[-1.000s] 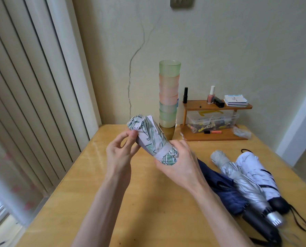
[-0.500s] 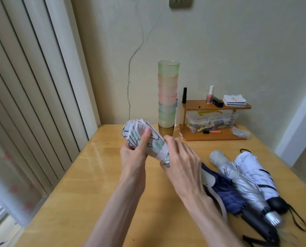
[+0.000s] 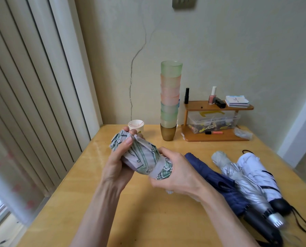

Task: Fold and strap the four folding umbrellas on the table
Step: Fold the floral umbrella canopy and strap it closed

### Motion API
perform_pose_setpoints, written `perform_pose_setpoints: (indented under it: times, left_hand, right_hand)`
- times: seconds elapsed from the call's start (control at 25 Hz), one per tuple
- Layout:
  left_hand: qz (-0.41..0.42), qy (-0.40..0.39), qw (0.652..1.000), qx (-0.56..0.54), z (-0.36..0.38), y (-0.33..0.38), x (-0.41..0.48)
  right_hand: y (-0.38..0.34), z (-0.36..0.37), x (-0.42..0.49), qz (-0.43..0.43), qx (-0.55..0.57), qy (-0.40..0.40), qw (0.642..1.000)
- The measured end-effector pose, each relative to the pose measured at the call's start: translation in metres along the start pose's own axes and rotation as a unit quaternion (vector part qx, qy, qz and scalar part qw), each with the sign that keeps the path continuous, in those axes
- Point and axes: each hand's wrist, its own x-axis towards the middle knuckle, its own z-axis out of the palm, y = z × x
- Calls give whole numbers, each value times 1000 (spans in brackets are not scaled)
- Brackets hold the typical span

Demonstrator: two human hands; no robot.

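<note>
Left hand (image 3: 119,164) is gripping the upper end of the patterned umbrella (image 3: 141,155), fingers (image 3: 132,131) clenched on the fabric. Right hand (image 3: 177,172) is grasping the lower end beside the strap (image 3: 156,171). The umbrella is being held tilted above the counter (image 3: 148,220). Navy umbrella (image 3: 214,177), silver umbrella (image 3: 237,175) and white umbrella (image 3: 255,168) are lying side by side at right.

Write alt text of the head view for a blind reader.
A left hand and a right hand grip a folded green-patterned umbrella, a strap around it, over a wooden table. A navy umbrella, a silver umbrella and a white umbrella lie on the right.
</note>
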Motion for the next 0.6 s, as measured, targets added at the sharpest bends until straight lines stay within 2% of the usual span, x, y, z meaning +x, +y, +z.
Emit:
perform_pose_setpoints:
  times: [0.12,0.24,0.32,0.48,0.6]
  left_hand:
    - [-1,17,998,59,4,0,2]
    - [47,69,985,148,12,-2,6]
    - [74,91,979,166,13,-4,7]
    - [75,91,968,222,8,-9,7]
    - [62,92,974,197,8,-5,7]
  right_hand:
    - [3,-2,-1,21,41,-5,999]
    - [5,2,-3,-2,-23,84,996]
    - [4,5,-3,-28,-15,117,993]
    - [3,0,-2,-18,55,77,995]
    - [0,-9,-5,8,116,25,993]
